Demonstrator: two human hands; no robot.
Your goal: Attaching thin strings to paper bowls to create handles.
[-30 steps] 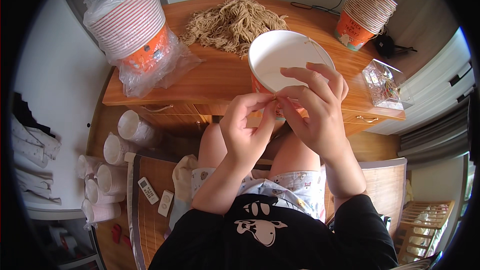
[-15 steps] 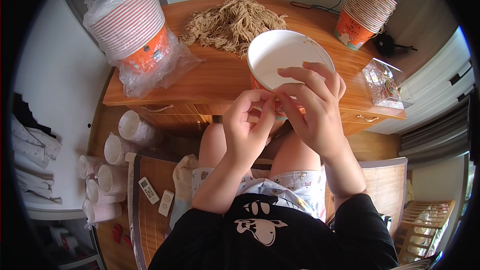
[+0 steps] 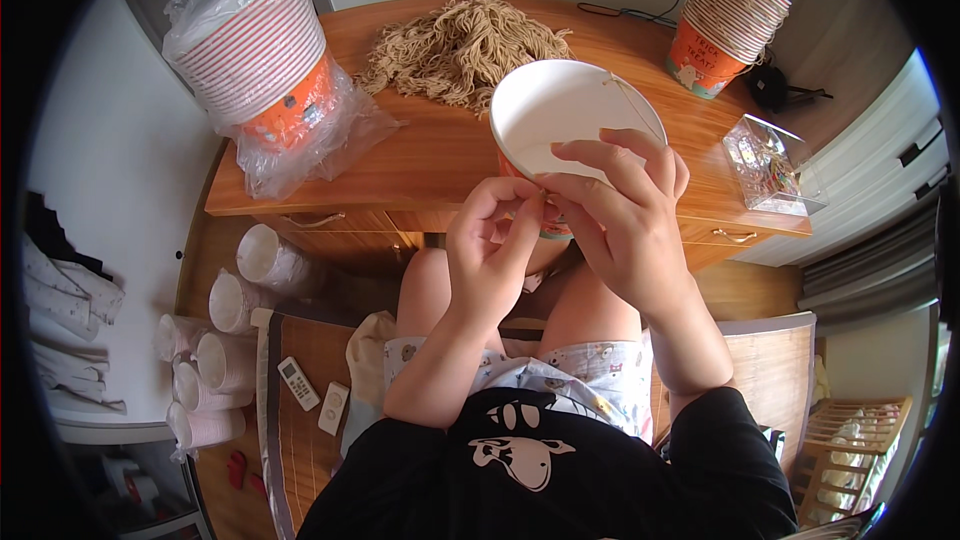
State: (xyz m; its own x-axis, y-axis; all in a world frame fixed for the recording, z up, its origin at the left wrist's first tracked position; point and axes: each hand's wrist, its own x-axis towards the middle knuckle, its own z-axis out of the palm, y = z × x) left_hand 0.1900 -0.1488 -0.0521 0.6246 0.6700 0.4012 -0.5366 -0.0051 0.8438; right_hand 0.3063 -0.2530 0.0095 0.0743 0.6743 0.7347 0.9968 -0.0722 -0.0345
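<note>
From the head view, my only one, I see both hands meeting near the middle of the frame, at the near rim of the white-lined bucket [image 3: 525,125]. The left hand [image 3: 487,258] is pinched narrow, thumb to forefinger; whatever sits in that pinch is too small for me to make out. The right hand [image 3: 640,225] has its forefinger laid over those fingertips and its other fingers fanned across the bucket's mouth; I can't tell whether its thumb and forefinger grip anything.

Over the last second, the bucket has slid slightly left and the right forefinger has reached farther across the left fingertips. I read that as fine fingertip work at the rim, unfinished. A thin cord [image 3: 622,88] shows at the bucket's far right rim. The tan cord pile [image 3: 460,50] lies on the counter [image 3: 420,155], upper centre.
</note>
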